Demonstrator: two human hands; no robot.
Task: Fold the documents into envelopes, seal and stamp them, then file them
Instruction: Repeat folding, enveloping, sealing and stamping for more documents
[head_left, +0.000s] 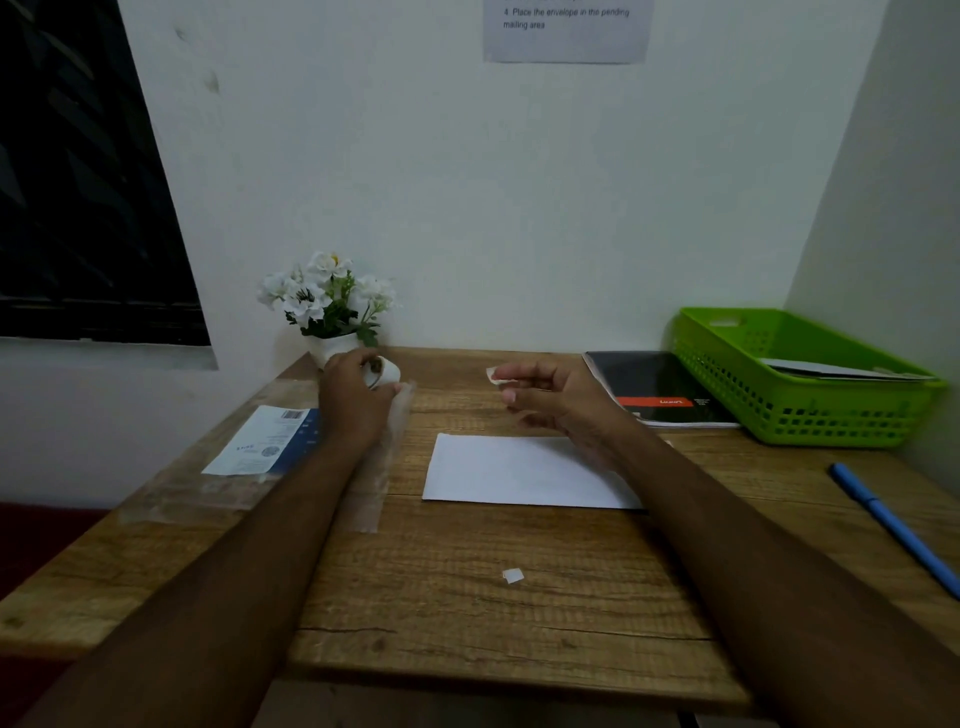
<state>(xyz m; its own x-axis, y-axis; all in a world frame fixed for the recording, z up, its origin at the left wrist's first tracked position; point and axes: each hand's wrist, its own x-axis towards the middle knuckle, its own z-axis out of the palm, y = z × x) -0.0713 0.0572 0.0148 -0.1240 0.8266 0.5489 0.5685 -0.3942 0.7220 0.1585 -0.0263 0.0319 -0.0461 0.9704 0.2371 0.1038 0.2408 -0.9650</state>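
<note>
A white envelope (514, 470) lies flat in the middle of the wooden desk (467, 613). Above its far edge my right hand (550, 397) pinches a small white piece of tape (493, 375) between thumb and fingertips. At the back left my left hand (353, 400) grips a small white tape roll (385, 372), just in front of the flower pot. A tiny white scrap (513, 576) lies on the desk nearer to me.
A green plastic basket (737, 384) holding envelopes stands at the back right, with a black booklet (654, 387) beside it. A blue pen (893, 525) lies at the right edge. A clear plastic sleeve with a printed label (270, 441) lies left. White flowers (327, 301) stand against the wall.
</note>
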